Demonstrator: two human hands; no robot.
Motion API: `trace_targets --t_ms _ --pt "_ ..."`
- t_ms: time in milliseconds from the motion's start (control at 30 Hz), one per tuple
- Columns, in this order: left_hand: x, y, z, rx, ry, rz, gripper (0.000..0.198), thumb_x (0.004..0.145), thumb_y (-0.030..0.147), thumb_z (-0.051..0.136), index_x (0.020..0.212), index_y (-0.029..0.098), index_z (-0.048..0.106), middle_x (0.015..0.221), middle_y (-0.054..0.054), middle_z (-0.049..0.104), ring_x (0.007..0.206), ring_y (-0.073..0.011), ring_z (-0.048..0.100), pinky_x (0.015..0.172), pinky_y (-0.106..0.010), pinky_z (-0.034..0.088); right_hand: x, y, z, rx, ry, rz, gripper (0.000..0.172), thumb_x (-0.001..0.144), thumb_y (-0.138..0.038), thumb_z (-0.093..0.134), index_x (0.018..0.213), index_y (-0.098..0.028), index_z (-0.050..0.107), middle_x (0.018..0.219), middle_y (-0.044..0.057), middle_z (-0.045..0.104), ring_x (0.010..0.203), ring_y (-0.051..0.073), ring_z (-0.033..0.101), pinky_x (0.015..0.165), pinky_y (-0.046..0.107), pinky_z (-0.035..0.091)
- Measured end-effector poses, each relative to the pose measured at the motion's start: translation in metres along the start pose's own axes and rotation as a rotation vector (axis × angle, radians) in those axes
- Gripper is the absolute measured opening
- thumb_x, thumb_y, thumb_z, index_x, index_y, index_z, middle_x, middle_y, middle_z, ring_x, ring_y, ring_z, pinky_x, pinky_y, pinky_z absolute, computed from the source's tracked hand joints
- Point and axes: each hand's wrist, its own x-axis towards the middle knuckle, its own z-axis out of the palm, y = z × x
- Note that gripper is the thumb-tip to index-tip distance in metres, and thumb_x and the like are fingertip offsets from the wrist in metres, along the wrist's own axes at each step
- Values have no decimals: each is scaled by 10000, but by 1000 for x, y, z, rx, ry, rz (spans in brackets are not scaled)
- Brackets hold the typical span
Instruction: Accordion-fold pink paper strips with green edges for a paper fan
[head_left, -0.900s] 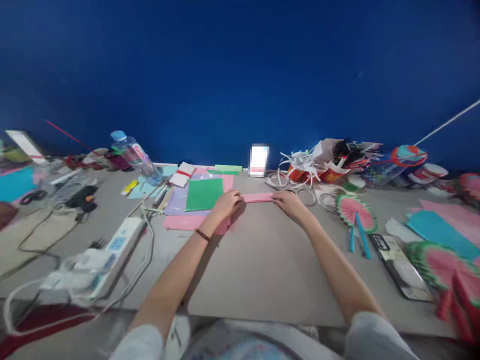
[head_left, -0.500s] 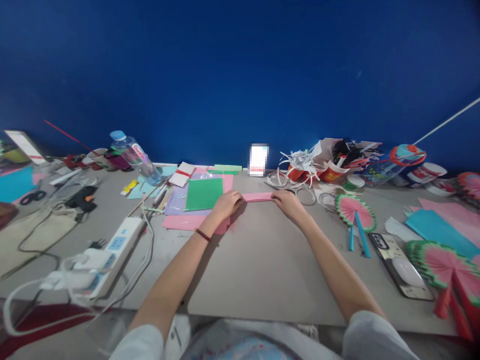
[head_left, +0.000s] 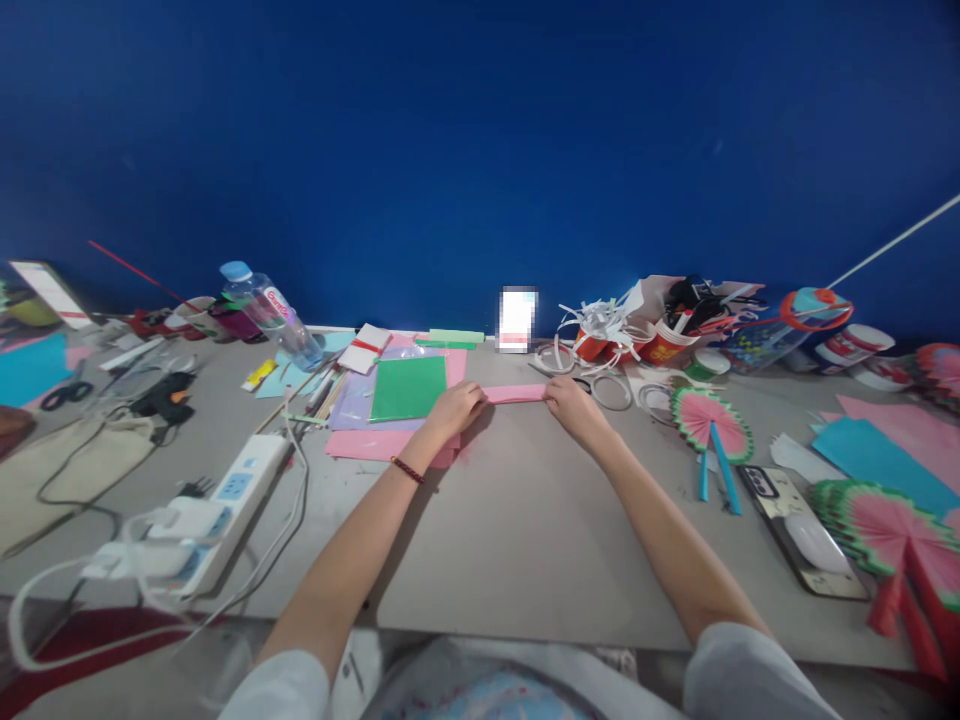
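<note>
A narrow folded strip of pink paper [head_left: 515, 394] stretches between my two hands, low over the grey table [head_left: 480, 540]. My left hand [head_left: 459, 408] is closed on its left end, fingers pinched together. At the right end, my right hand [head_left: 574, 405] grips the strip in the same way. The fingertips hide both ends. Just left of my left hand lies a green paper sheet [head_left: 409, 388] on top of purple and pink sheets [head_left: 360, 444]. Scissors, partly hidden by my right hand, show their grey handle loops [head_left: 612, 392] beside it.
A lit phone [head_left: 516, 320] stands against the blue wall. Paper fans [head_left: 711, 425], a phone with a white mouse [head_left: 816, 542] and cups of tools [head_left: 664, 345] are on the right. Leftward are a tilted bottle [head_left: 274, 315], a power strip [head_left: 236, 505] with cables and a glue gun [head_left: 176, 400].
Almost nothing differs. Both hands keep their hold on the pink strip, and my right hand has shifted very slightly.
</note>
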Motion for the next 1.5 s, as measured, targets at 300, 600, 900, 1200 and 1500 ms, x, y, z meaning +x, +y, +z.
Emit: trace_targets --t_ms 300,600,900,1200,1500 --pt "1 -1 -5 19 -44 17 231 942 238 448 840 165 642 873 -55 585 864 -168 550 732 -268 419 -3 -16 -3 -151 -48 53 191 864 -87 454 889 -108 642 978 116 642 977 213 567 784 269 413" --pt "0 12 -22 133 -107 -4 257 945 219 430 934 197 685 876 -54 579 865 -178 536 701 -280 393 -3 -21 -6 -228 -96 78 197 890 -111 443 896 -121 639 998 113 645 978 196 585 731 242 422" --pt "-4 49 -11 259 -104 -63 255 850 36 444 971 106 658 978 -153 578 968 -256 509 796 -378 391 -11 -40 -11 -300 -148 112 313 820 25 402 923 -109 665 1039 170 647 939 218 616 718 258 465" --pt "-17 93 8 470 -110 -221 318 817 33 414 1061 -18 611 976 -217 582 910 -279 507 791 -399 377 -21 -71 4 -357 -159 234 452 850 1 378 1281 -36 509 1238 282 569 1056 287 621 796 347 516" --pt "-17 92 4 460 -91 -187 279 852 98 408 1033 40 611 961 -182 571 900 -275 501 756 -387 388 -22 -78 9 -355 -155 284 485 846 20 328 1300 -25 492 1314 312 503 1131 314 582 799 386 529"
